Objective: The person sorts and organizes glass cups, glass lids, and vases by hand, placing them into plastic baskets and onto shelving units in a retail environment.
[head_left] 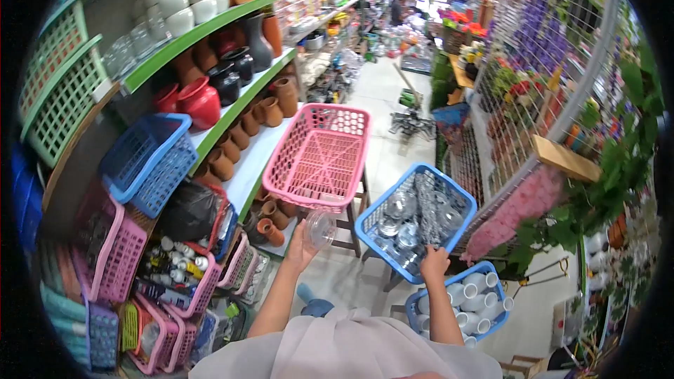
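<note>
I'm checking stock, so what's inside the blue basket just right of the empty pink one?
Inside the blue basket, clear containers and a crumpled strip of wrapping show. Whatever lies beneath them is covered, as is anything behind your right hand.

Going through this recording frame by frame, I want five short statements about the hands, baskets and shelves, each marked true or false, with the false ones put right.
1. The left hand holds a clear container. True.
2. The shelves hold no red pots. False: a large red pot stands on a green-edged shelf.
3. The right hand is at the near side of a blue basket with clear items inside. True.
4. That basket is to the right of the pink basket in the picture. True.
5. The pink basket is full of cups. False: the white cups are in a second blue basket.
</note>
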A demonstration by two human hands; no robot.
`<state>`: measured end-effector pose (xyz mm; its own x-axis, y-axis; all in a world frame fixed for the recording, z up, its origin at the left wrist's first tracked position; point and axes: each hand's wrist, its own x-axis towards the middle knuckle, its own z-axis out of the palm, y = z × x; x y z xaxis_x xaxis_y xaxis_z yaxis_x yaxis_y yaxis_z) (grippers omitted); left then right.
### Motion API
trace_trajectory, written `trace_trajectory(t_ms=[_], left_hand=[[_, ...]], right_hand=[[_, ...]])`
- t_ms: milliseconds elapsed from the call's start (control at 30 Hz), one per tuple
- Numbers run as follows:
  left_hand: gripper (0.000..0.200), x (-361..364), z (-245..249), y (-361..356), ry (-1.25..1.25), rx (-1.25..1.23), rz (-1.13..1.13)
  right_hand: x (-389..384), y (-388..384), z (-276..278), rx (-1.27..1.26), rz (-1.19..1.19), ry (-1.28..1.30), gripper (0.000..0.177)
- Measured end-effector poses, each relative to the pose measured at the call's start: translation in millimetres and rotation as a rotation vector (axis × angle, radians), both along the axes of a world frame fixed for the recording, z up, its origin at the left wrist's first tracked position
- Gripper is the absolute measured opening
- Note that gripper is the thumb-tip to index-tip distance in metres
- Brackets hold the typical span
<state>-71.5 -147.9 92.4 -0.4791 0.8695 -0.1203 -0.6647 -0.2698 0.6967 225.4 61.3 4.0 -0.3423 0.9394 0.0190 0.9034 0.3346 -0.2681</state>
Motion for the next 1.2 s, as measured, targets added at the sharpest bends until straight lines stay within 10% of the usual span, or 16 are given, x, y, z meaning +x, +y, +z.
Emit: trace_trajectory(t_ms=[167,300,467,667,1200], left_hand=[[0.065,-11.3,12.8,-39.7,0.196,-0.035,0.069],[0.058,-23.7,21.0,-64.0,0.24,-0.058,0.112],[0.066,-38.6,40.8,-99.9,0.49,-0.059,0.285],[0.075,-56.8,91.0,-195.8,1.057,-0.379,0.597],[0.029,-102.8,255.6,-476.3,1.698,-1.01,1.41]], right_hand=[[-47.4,-21.7,51.8,0.15,0.048,-0.008,0.035],[-111.3,-53.3,92.0,-0.124,0.695,0.637,0.045],[-192.9,-155.2,171.0,-0.179,1.092,0.776,0.089],[-280.2,-252.8,211.2,-0.139,1.43,0.706,0.086],[-437.0,-428.7,319.3,-0.146,1.564,1.126,0.075]])
